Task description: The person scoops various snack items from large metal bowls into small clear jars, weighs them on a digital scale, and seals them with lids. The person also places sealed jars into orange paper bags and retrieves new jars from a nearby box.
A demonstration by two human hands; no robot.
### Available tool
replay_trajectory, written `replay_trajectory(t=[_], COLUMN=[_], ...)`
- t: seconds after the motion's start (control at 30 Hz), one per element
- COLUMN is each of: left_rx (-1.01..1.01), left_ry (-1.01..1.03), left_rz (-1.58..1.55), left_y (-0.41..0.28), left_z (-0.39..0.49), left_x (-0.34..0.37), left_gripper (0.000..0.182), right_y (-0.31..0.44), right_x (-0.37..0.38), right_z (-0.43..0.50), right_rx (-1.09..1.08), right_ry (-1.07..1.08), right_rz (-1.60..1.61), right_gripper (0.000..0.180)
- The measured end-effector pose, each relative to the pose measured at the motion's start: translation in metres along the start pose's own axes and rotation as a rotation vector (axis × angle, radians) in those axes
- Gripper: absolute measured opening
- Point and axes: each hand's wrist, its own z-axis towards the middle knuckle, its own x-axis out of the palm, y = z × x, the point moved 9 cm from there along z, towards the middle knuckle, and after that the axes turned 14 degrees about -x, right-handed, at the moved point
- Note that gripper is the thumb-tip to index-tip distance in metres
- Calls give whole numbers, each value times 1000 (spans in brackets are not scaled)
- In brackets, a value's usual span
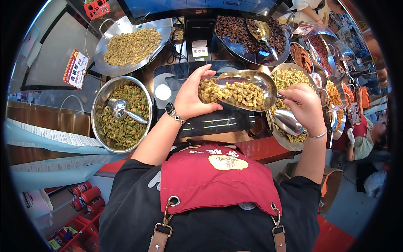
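My right hand (pixel 302 104) grips the handle of a shiny metal scoop (pixel 270 83), held level above a dark glass-topped counter scale (pixel 217 123). Small yellow-brown snack pieces (pixel 244 93) fill much of the scoop and gather at its left end. Around that end curves my left hand (pixel 193 93), thumb below and fingers above, beside the pieces. Whether it holds a clear bag there cannot be made out. To the right, partly under my right hand, a metal bowl (pixel 288 146) holds greenish strips and a second metal scoop (pixel 287 121).
At left stands a steel bowl (pixel 95 126) of green-brown snacks with a scoop. Behind are a pan (pixel 100 53) of yellow pieces, a pan (pixel 231 52) of dark pieces, and a screen (pixel 201 9). Printed label strips (pixel 56 137) hang left. Another person (pixel 365 138) is at far right.
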Motion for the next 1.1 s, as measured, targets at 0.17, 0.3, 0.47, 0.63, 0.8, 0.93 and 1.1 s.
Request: replay_trajectory(t=[0.17,0.3,0.47,0.63,0.8,0.93,1.1], left_rx=[-9,-14,-39,-43,-82,-54,-26], left_ry=[-4,-13,-7,-19,-38,-13,0], left_rz=[35,27,20,21,4,-32,-44], left_y=[-2,-3,0,1,4,4,6], left_z=[0,-1,0,0,-1,0,0], left_x=[1,1,1,2,2,3,3], left_gripper=[122,121,121,121,120,121,124], right_y=[3,0,-4,2,6,1,-8], right_x=[1,2,-1,-6,-6,-7,-3], right_z=[5,3,-1,6,16,11,-2], right_rx=[-31,-29,6,-17,-40,-25,-22], right_ry=[-6,-8,-13,-23,-26,-3,-30], right_rz=[-70,-63,-53,-50,-80,-104,-80], right_gripper=[29,28,29,26,26,25,26])
